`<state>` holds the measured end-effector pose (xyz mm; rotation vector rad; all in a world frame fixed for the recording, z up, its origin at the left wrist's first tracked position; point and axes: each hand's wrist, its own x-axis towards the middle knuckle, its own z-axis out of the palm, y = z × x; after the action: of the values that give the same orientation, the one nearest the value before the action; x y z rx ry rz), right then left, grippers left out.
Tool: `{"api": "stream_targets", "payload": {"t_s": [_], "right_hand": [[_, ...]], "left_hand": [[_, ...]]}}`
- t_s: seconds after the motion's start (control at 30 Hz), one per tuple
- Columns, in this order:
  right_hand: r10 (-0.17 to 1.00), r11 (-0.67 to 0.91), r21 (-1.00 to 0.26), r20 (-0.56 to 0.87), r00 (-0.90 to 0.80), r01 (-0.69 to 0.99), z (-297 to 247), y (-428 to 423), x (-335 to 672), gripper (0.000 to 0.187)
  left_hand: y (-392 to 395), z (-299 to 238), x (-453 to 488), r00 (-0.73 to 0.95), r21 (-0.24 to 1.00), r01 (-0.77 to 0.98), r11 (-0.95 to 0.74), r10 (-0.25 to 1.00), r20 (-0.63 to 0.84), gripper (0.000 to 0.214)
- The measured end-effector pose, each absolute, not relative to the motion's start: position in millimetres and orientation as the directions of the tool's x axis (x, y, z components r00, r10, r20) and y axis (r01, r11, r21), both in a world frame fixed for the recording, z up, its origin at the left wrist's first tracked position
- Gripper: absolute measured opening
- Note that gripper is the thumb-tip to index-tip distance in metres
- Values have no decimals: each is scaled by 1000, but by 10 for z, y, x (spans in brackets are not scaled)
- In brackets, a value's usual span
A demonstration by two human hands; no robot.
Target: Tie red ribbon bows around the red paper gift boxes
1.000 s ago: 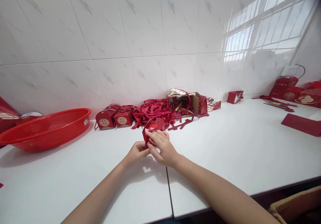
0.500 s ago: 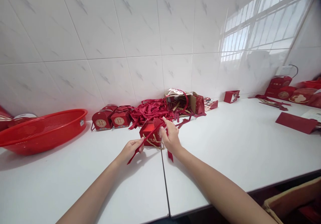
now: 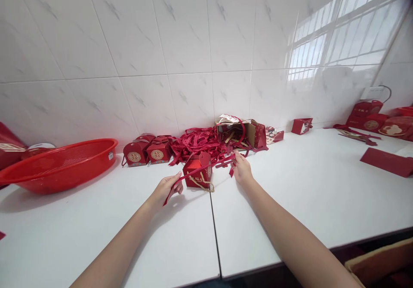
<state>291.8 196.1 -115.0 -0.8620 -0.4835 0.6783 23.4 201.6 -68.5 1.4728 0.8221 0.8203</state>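
A red ribbon (image 3: 196,172) is stretched between my two hands, passing in front of a small red gift box (image 3: 197,179). My left hand (image 3: 167,188) pinches one end, with a short tail hanging below the fingers. At the other end, my right hand (image 3: 241,167) is closed on the ribbon, to the right of the box. The box stands upright on the table with gold lettering, a rounded flap raised and a twisted cord handle (image 3: 206,185) drooping over its front. Behind it lies a heap of red ribbons (image 3: 200,142).
A large red plastic basket (image 3: 64,167) stands at the left beside two closed red boxes (image 3: 135,154). An open paper bag (image 3: 256,134) lies on its side against the tiled wall. Farther right are a small red box (image 3: 301,126) and a flat red piece (image 3: 385,161) on the white table (image 3: 290,219).
My right hand has moved right, away from the box, drawing the ribbon out straight. My left hand keeps its hold. The view has shifted slightly.
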Motion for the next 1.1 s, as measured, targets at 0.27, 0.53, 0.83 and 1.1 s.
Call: {"api": "stream_targets", "payload": {"t_s": [0.27,0.53,0.83,1.1], "right_hand": [[758,438,-614,-141,637,-657,-1320,2016,3145,10],[771,421,-513,-232,593,-748,-1374,2069,3194,21],[782,427,-438,-261,566,-791,-1280,2013,3218,19],[820,472,-404,-125,558,-784,-1074,1861,3238,20]], "left_hand": [[2050,-638,160,494,982,-181,48,868,48,52],[2093,-560,17,490,827,-542,147,855,169,37],[2151,-489,-29,258,676,-726,124,961,101,12],[2218,-490,-74,102,647,-762,15,990,98,29]]}}
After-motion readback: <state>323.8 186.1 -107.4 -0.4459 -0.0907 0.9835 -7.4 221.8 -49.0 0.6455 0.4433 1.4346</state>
